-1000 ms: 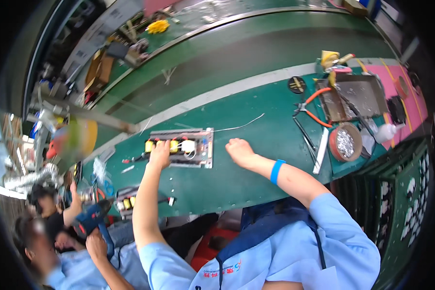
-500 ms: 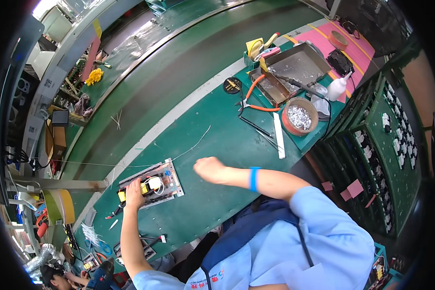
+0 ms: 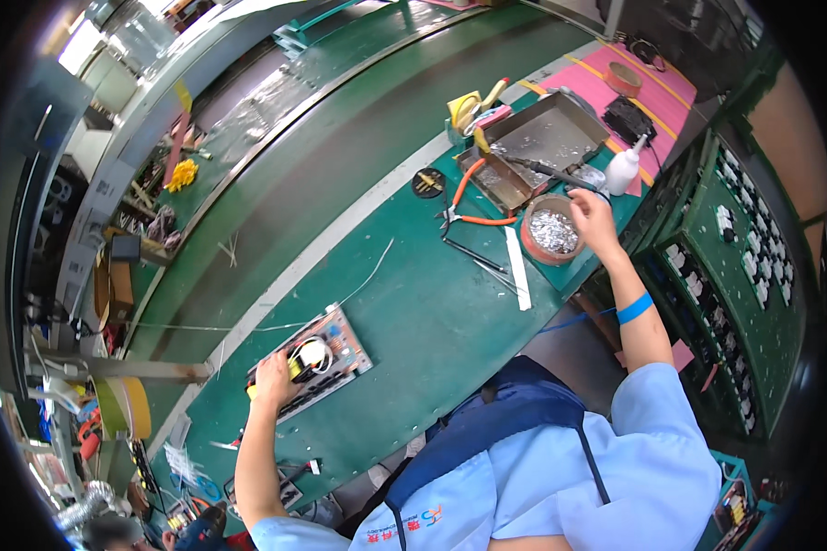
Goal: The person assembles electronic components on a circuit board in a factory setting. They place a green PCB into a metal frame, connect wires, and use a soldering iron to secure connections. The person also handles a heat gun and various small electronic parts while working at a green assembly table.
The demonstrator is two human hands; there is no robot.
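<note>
My left hand is closed over the left end of a circuit board, its fingers on a yellow-and-black component. Beside those fingers, a round white part with looped white wire stands on the board. Out at the right, my right hand, with a blue band on its wrist, is at the handle end of a soldering iron. Its thumb and forefinger look apart, with no clear grip on the iron. Just left of this hand is a round reddish tub of silvery scraps.
A metal tray lies behind the tub, with a white squeeze bottle to its right. Orange-handled pliers, black pen-like tools and a white strip lie on the green bench. A rack stands at right.
My right hand has moved from the bench middle, far to the right, up to the soldering iron. My left hand stays on the circuit board, which sits slightly more tilted in view.
</note>
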